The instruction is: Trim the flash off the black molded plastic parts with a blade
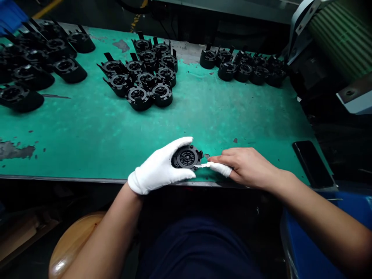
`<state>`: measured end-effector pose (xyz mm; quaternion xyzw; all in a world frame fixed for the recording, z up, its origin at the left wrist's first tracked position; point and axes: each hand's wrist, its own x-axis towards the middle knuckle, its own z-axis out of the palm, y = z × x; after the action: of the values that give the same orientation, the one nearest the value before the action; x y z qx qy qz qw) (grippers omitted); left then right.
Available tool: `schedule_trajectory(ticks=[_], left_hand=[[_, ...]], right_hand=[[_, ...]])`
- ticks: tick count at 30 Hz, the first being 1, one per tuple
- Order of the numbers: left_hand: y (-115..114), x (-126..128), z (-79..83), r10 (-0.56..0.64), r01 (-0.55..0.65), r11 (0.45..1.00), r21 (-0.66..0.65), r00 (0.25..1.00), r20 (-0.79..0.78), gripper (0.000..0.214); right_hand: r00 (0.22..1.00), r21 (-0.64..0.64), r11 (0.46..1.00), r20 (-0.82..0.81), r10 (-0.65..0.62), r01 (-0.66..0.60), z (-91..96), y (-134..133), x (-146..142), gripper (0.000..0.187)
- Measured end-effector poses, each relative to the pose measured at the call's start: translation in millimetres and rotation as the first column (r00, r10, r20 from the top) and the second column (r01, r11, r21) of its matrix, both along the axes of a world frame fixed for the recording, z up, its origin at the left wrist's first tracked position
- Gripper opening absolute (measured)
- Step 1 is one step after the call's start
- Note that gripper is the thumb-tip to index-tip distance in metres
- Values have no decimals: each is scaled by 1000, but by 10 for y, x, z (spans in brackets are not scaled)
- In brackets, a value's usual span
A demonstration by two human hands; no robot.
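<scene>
My left hand (162, 164), in a white glove, curls around a round black plastic part (187, 157) near the table's front edge. Its thumb and fingers grip the part from the left, and the ringed face points up. Between the fingertips of my right hand (241, 164) is a small thin blade (202, 165), pale and metallic. The blade's tip meets the part's lower right rim. White wrapping covers the right thumb; the rest of that hand is bare. What the fingers hide of the blade's handle cannot be seen.
Groups of black cylindrical housings (139, 97) stand at the back of the green table (101, 135), left, middle and right. A black phone (312, 162) lies at the right edge. Green ribbed machinery (343, 38) overhangs the back right. A wooden stool (72, 244) and blue bin (334, 236) are below.
</scene>
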<state>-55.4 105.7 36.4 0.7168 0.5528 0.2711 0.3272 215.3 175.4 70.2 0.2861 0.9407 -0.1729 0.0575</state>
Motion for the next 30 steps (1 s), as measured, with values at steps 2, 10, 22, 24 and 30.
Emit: schedule_trajectory(ticks=[2,10,22,24,30], left_hand=[[7,-9,-3,-9,9,1000,-13,1000,9,87],[2,9,-9,8,-8,1000,-18,999,36,79],[-434,592,-147,457,-466,882,72,883,110,83],[-470,638,-182,482,-491,868,78,869,112,82],[-462,592,-182,439,-449,889,89,891,116,82]], right_hand=[[1000,16,1000,22,17,-17,24,26,-40,36],[982,138,980,97,-160,146,-24,-126,-91,45],[959,-217,953,-141,-245,211,-61,-531,117,48],[971,-217,956,-90,-221,198,-64,-597,87,55],[985,-298,944,-58,-164,139,-75,-587,-2,55]])
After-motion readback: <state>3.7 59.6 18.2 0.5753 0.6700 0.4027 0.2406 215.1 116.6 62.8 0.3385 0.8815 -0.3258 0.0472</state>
